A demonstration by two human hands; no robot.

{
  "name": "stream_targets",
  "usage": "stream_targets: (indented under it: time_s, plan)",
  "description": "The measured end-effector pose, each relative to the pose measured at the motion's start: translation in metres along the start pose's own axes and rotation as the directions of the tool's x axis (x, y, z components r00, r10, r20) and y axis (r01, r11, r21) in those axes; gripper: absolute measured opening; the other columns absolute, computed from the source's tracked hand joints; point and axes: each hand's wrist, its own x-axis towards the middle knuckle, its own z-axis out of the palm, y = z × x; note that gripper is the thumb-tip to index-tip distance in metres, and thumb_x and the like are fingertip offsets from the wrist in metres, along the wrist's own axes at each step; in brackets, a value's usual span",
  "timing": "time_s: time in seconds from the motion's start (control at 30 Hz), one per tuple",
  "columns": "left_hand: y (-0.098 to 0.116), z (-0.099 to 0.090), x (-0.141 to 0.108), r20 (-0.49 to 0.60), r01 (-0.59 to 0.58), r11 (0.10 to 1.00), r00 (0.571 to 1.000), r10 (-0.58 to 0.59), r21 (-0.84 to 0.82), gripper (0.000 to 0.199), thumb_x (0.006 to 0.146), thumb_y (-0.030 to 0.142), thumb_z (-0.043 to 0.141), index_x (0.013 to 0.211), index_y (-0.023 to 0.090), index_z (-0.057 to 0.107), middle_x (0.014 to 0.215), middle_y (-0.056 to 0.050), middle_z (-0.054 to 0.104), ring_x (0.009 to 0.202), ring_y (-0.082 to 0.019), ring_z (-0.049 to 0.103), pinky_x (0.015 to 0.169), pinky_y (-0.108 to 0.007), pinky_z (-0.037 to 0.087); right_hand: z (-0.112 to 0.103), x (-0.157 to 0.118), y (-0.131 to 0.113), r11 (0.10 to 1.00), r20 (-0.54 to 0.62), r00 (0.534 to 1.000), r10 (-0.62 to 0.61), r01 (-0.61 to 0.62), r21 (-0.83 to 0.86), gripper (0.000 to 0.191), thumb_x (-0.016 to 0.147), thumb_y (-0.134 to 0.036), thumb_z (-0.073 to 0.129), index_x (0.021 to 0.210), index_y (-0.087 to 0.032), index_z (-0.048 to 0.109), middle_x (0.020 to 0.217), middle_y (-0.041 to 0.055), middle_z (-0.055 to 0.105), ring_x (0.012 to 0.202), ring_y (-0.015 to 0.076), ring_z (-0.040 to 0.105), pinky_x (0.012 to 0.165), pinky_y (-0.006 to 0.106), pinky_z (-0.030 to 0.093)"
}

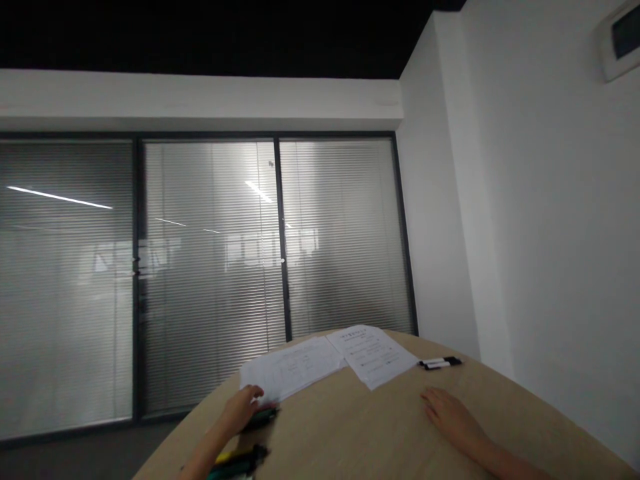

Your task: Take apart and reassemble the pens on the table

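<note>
My left hand (242, 408) is at the left side of the table, by the near corner of a printed paper sheet (295, 365). Its fingers are slightly bent and apart, with nothing visible in them. Just beside it lies a dark green pen or marker (263, 418). Closer to me, partly behind my left forearm, are a yellow pen or marker (227, 457) and some dark and teal ones (243, 463). On the right, my right hand (447, 412) rests palm down on the bare tabletop, fingers extended and holding nothing.
A second printed sheet (373, 357) overlaps the first at the table's far side. Black and white markers (440, 363) lie right of it. The wooden table (345, 433) has a curved edge. Beyond stand glass panels with blinds (215, 280); a white wall (550, 233) rises at right.
</note>
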Motion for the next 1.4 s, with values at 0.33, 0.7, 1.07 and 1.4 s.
stream_targets:
  time_s: [0.33, 0.7, 1.07, 1.4]
  plan:
    - [-0.005, 0.002, -0.009, 0.019, -0.028, 0.979, 1.000, 0.025, 0.202, 0.032, 0.077, 0.004, 0.035, 0.084, 0.015, 0.064, 0.097, -0.013, 0.067, 0.093, -0.024, 0.060, 0.080, -0.033, 0.038, -0.004, 0.002, -0.003, 1.000, 0.011, 1.000, -0.002, 0.002, 0.008, 0.037, 0.081, -0.019, 0.034, 0.105, -0.011, 0.061, 0.113, 0.0138, 0.060, 0.106, 0.0246, 0.052, 0.094, 0.035, 0.037]
    - [-0.010, 0.008, -0.003, -0.049, -0.039, 0.983, 0.998, 0.048, 0.177, 0.023, 0.074, 0.013, 0.044, 0.075, 0.018, 0.066, 0.084, -0.009, 0.072, 0.084, -0.026, 0.063, 0.077, -0.035, 0.039, -0.003, 0.003, -0.002, 1.000, -0.015, 1.000, -0.003, 0.003, 0.031, 0.033, 0.081, -0.019, 0.037, 0.100, -0.015, 0.063, 0.108, 0.0119, 0.062, 0.101, 0.0243, 0.054, 0.091, 0.035, 0.037]
    - [-0.005, 0.010, -0.001, 0.025, -0.132, 0.950, 0.991, 0.130, 0.283, 0.025, 0.075, 0.013, 0.045, 0.073, 0.015, 0.070, 0.090, -0.015, 0.069, 0.091, -0.028, 0.060, 0.083, -0.038, 0.034, 0.002, 0.005, 0.003, 1.000, 0.005, 1.000, -0.013, 0.012, 0.020, 0.037, 0.082, -0.021, 0.035, 0.105, -0.010, 0.061, 0.112, 0.0144, 0.060, 0.105, 0.0257, 0.052, 0.094, 0.036, 0.036]
    - [0.033, 0.005, 0.002, -0.080, -0.186, 0.974, 0.977, 0.198, 0.133, 0.024, 0.083, 0.017, 0.039, 0.087, 0.010, 0.062, 0.098, -0.018, 0.064, 0.096, -0.031, 0.056, 0.085, -0.042, 0.034, -0.006, 0.002, -0.001, 1.000, -0.017, 1.000, 0.009, -0.008, 0.025, 0.033, 0.083, -0.019, 0.033, 0.098, -0.015, 0.063, 0.104, 0.0114, 0.063, 0.099, 0.0223, 0.055, 0.090, 0.032, 0.037]
